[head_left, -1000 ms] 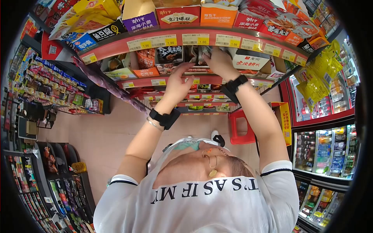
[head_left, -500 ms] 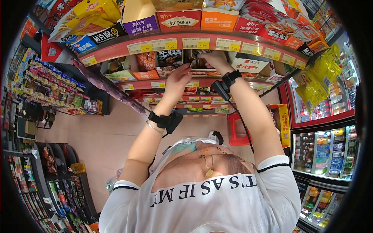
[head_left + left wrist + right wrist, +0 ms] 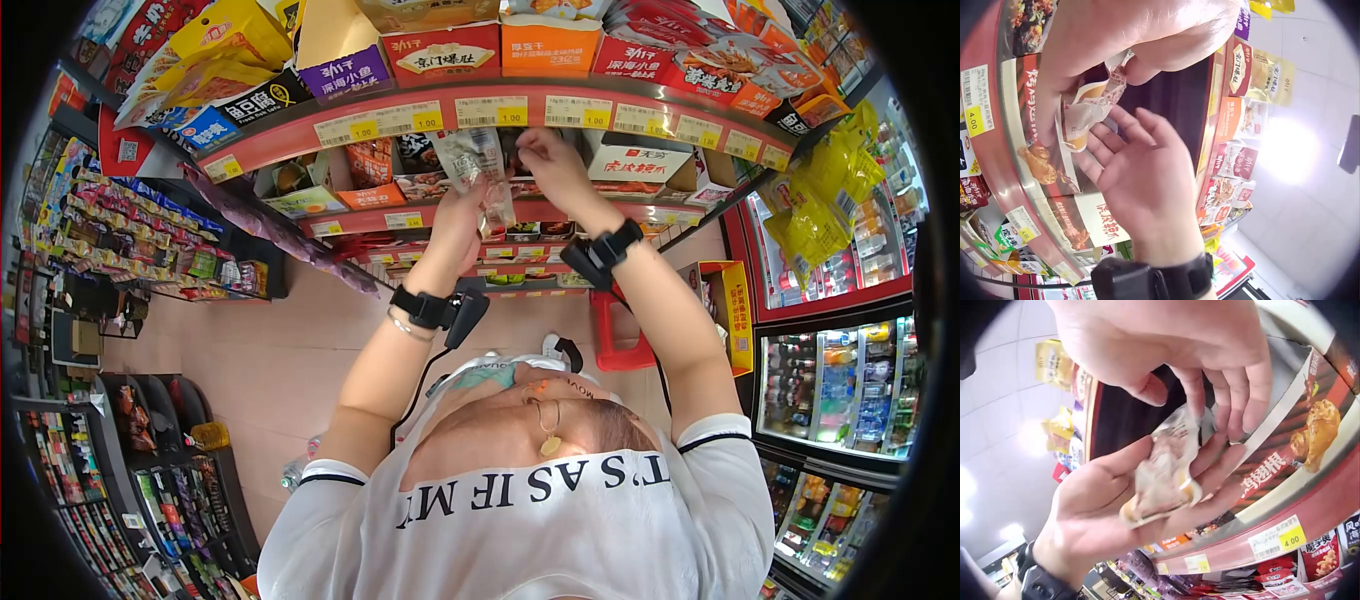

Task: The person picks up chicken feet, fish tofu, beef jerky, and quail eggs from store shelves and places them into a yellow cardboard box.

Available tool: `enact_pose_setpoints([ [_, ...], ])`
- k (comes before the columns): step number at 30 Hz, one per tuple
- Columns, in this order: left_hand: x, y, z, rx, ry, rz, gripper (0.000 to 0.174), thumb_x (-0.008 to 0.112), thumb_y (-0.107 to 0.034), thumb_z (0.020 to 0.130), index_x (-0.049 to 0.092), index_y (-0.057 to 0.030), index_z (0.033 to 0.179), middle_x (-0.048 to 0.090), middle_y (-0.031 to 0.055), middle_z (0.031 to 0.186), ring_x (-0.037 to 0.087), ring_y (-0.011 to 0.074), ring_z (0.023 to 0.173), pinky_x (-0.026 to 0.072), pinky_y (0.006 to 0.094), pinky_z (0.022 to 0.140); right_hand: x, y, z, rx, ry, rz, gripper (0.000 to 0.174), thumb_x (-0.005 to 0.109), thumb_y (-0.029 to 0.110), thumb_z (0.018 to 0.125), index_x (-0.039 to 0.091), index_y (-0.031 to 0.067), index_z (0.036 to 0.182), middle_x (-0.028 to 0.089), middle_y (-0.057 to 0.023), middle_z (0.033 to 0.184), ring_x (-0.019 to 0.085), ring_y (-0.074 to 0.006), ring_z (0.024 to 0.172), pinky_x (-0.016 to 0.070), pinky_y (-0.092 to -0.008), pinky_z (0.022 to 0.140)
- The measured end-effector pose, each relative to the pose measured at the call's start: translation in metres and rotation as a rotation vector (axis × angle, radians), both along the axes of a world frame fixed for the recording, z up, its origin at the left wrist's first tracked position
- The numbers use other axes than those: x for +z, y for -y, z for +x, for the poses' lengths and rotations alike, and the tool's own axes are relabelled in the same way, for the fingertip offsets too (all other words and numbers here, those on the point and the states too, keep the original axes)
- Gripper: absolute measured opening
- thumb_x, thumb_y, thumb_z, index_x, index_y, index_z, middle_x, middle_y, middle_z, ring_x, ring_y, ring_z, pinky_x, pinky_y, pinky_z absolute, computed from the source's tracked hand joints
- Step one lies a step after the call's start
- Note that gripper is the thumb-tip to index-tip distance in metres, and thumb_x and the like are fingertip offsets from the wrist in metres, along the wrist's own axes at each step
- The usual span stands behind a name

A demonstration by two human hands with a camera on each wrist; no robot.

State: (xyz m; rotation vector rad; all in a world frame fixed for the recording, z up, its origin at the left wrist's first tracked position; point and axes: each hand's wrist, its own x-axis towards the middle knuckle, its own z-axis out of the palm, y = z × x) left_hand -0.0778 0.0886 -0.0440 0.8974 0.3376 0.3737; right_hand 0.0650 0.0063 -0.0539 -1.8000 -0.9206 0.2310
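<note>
In the head view my left hand point(image 3: 458, 228) holds a clear plastic snack packet point(image 3: 468, 158) at the shelf's front. The right wrist view shows the packet point(image 3: 1167, 465) lying across the left palm under the thumb, with pale brown pieces of food inside. My right hand point(image 3: 556, 172) is just to the right, its fingers loosely bent and nothing held in them. Those fingers hang close over the packet's upper end in the right wrist view. Below them is an open display box point(image 3: 1266, 464) with a chicken picture on its front.
A red-edged shelf with price tags point(image 3: 480, 112) runs above the hands, bearing snack boxes point(image 3: 445, 52). A white box point(image 3: 640, 160) stands right of the right hand. Yellow bags point(image 3: 820, 215) hang at the right, by drink fridges point(image 3: 840, 385). A red stool point(image 3: 618, 335) stands below.
Both hands were at the box under the shelf. My left hand has drawn back toward me with the packet, which now shows in front of the shelf. The right hand stays by the box.
</note>
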Motion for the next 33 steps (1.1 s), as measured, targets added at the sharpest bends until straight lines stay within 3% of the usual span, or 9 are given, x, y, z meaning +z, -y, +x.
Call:
enact_pose_setpoints([
  [4,-0.008,-0.003,-0.015,0.116,0.000,0.038,0.029,0.039,-0.019,0.094,0.044,-0.0012,0.116,0.059,0.0115,0.106,0.060,0.0201,0.093,0.0506,0.0253,0.065,-0.008,-0.036,0.022,-0.049,0.337,-0.073,0.036,0.060,0.027,0.073,0.057,0.0027,0.100,0.061,-0.0165,0.095,0.059,-0.0302,0.087,0.0455,-0.0366,0.075],
  [5,-0.009,-0.005,-0.017,0.113,-0.001,0.043,0.029,0.039,-0.019,0.094,0.044,-0.0012,0.116,0.059,0.0115,0.106,0.060,0.0201,0.093,0.0506,0.0253,0.065,-0.004,-0.043,0.021,-0.053,0.336,-0.068,0.036,0.060,0.027,0.073,0.057,0.0027,0.100,0.061,-0.0165,0.095,0.059,-0.0302,0.087,0.0455,-0.0366,0.075],
  [7,-0.010,-0.009,-0.023,0.170,-0.005,0.043,0.028,0.038,-0.019,0.094,0.044,-0.0026,0.117,0.059,0.0106,0.106,0.060,0.0200,0.095,0.0499,0.0239,0.061,0.019,-0.057,0.012,0.038,0.277,-0.645,0.034,0.062,0.025,0.067,0.062,0.0053,0.095,0.060,-0.0187,0.099,0.057,-0.0317,0.093,0.0445,-0.0380,0.081],
  [8,-0.015,-0.014,-0.025,0.131,0.045,0.066,0.028,0.036,-0.018,0.095,0.044,-0.0036,0.117,0.059,0.0102,0.106,0.060,0.0191,0.094,0.0497,0.0249,0.061,0.010,-0.066,0.015,0.003,0.238,-0.610,0.023,0.059,0.021,0.066,0.066,0.0073,0.083,0.060,-0.0184,0.099,0.057,-0.0299,0.096,0.0447,-0.0379,0.081],
  [13,-0.010,-0.018,-0.031,0.162,0.065,0.030,0.028,0.036,-0.017,0.095,0.043,-0.0031,0.117,0.059,0.0110,0.107,0.060,0.0187,0.094,0.0510,0.0276,0.065,-0.030,-0.094,0.037,0.089,0.181,-0.744,0.029,0.055,0.018,0.068,0.062,0.0039,0.092,0.062,-0.0156,0.094,0.058,-0.0295,0.095,0.0454,-0.0374,0.080],
  [15,-0.011,-0.019,-0.033,0.174,0.072,0.012,0.028,0.036,-0.017,0.095,0.043,-0.0029,0.117,0.059,0.0112,0.107,0.059,0.0184,0.093,0.0513,0.0282,0.066,-0.066,-0.106,0.049,-0.091,0.476,-0.443,0.034,0.056,0.020,0.070,0.059,0.0055,0.100,0.063,-0.0134,0.091,0.059,-0.0293,0.093,0.0462,-0.0377,0.078],
  [19,-0.012,-0.021,-0.033,0.151,0.085,0.005,0.027,0.037,-0.016,0.094,0.044,-0.0023,0.116,0.058,0.0113,0.107,0.059,0.0189,0.093,0.0517,0.0292,0.068,-0.052,-0.091,0.056,-0.029,0.482,-0.305,0.033,0.057,0.022,0.072,0.059,0.0074,0.102,0.062,-0.0130,0.093,0.058,-0.0281,0.093,0.0465,-0.0379,0.077],
  [21,-0.011,-0.018,-0.033,0.158,0.088,0.000,0.027,0.037,-0.016,0.094,0.044,-0.0023,0.116,0.059,0.0109,0.106,0.060,0.0191,0.093,0.0517,0.0292,0.068,-0.020,-0.076,0.047,-0.046,0.130,-0.492,0.031,0.056,0.022,0.074,0.058,0.0085,0.102,0.061,-0.0119,0.098,0.057,-0.0283,0.095,0.0458,-0.0372,0.078],
  [33,-0.018,-0.013,-0.020,0.164,0.039,-0.034,0.025,0.037,-0.018,0.094,0.049,-0.0043,0.112,0.059,0.0068,0.105,0.059,0.0150,0.087,0.0504,0.0271,0.065,-0.007,-0.048,0.049,-0.074,0.261,0.048,0.036,0.053,0.029,0.084,0.051,0.0078,0.113,0.053,-0.0121,0.114,0.050,-0.0272,0.106,0.0392,-0.0373,0.088],
])
